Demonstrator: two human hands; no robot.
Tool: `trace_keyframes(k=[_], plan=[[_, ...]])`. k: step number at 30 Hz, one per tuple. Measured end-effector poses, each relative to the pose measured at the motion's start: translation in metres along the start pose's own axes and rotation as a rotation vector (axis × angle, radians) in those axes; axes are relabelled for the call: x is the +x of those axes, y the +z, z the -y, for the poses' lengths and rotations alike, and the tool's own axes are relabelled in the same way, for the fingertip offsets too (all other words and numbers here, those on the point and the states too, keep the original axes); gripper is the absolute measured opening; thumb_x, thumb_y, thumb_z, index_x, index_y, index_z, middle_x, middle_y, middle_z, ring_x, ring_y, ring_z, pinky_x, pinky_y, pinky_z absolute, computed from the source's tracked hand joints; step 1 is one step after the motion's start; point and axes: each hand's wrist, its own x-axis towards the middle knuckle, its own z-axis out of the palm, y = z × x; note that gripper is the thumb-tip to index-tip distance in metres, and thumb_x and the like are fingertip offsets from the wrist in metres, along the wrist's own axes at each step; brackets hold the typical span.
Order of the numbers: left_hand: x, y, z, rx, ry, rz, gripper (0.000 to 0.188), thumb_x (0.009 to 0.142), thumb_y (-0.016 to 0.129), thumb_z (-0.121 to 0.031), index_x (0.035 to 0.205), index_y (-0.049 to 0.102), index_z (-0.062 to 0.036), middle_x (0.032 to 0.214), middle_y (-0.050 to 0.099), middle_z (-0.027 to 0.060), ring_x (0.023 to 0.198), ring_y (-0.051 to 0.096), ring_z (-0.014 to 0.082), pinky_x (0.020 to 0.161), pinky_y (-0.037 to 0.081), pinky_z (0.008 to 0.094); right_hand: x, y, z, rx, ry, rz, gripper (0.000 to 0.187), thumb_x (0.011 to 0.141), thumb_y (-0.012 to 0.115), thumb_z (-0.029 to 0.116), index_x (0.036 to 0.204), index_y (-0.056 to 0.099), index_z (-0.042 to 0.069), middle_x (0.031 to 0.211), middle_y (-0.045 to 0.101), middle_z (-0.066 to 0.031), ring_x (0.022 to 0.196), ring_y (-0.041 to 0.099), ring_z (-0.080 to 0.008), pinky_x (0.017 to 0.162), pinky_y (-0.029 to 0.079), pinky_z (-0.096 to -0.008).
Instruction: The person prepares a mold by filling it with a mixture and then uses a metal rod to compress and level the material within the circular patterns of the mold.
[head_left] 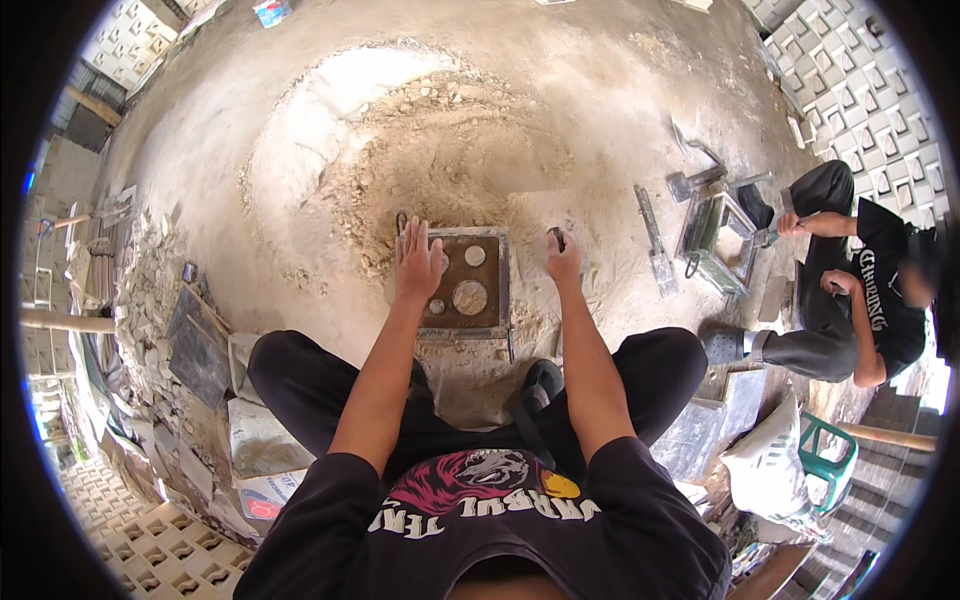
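Between my knees on the ground lies a square metal mould [504, 275] with a brown inner face. Several pale round shapes of different sizes, the largest a disc [469, 297], show on that face. My left hand [417, 262] lies flat over the mould's left side, fingers stretched forward, covering part of it. To the right of the mould, my right hand [564, 258] is closed around a small dark object [557, 238] close to the dusty ground. Most of that object is hidden by the fingers, so its kind does not show.
A broad heap of pale sandy powder [420, 120] spreads ahead. On the right, a co-worker [885, 280] sits beside another metal mould [720, 240], with a flat-bladed tool [655, 245] nearby. Rubble [150, 300] lines the left; a white sack [765, 465] and green chair [828, 460] stand lower right.
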Motion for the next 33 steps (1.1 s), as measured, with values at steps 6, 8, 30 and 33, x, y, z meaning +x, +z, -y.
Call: trace_keyframes(k=[6,8,30,33], plan=[[-0.030,0.000,0.015,-0.187,-0.096,-0.079,0.057,0.103,0.031,-0.037,0.142,0.038,0.0020,0.150,0.035,0.0218,0.142,0.028,0.0353,0.117,0.016,0.0485,-0.024,-0.037,0.055,0.045,-0.160,0.067,0.028,0.092,0.060,0.024,0.106,0.065,0.001,0.086,0.066,-0.0157,0.080,0.064,-0.0270,0.074,0.048,-0.0375],[-0.045,0.008,0.022,-0.248,-0.147,-0.041,0.057,0.103,0.029,-0.038,0.143,0.038,0.0016,0.149,0.036,0.0223,0.141,0.029,0.0358,0.116,0.017,0.0490,-0.038,-0.045,0.074,-0.067,-0.333,0.063,0.030,0.091,0.060,0.024,0.108,0.064,0.000,0.095,0.068,-0.0178,0.086,0.066,-0.0337,0.074,0.049,-0.0414],[-0.079,0.014,0.021,-0.467,-0.331,-0.015,0.065,0.100,0.022,-0.051,0.126,0.056,-0.0008,0.118,0.060,0.0268,0.115,0.053,0.0443,0.099,0.040,0.0493,-0.007,-0.058,-0.027,-0.283,0.128,-0.100,0.031,0.089,0.063,0.032,0.080,0.069,0.002,0.070,0.067,-0.0137,0.064,0.064,-0.0266,0.057,0.047,-0.0410],[-0.068,0.017,-0.009,-0.436,-0.252,-0.025,0.057,0.102,0.026,-0.044,0.118,0.059,-0.0009,0.107,0.063,0.0281,0.104,0.056,0.0469,0.089,0.043,0.0524,0.016,-0.078,-0.087,-0.006,0.336,-0.092,0.018,0.087,0.066,0.020,0.082,0.070,0.003,0.067,0.064,-0.0037,0.060,0.059,-0.0127,0.051,0.043,-0.0315]])
